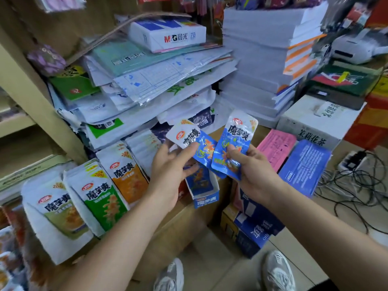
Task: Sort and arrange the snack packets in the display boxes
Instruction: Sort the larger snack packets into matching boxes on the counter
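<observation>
Both bare forearms reach forward and angle inward, with the hands held close together but not touching. The left hand (170, 164) pinches a blue-and-white packet (190, 137), thumb laid across its face and fingers behind it. The right hand (252, 171) holds a second packet (236, 139) likewise, thumb pressed on the lower front and fingers curled behind.

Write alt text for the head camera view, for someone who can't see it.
The left hand pinches a blue packet and the right hand a second blue packet, above an open blue box. Green packets and orange packets stand in rows to the left; paper stacks rise behind.
</observation>
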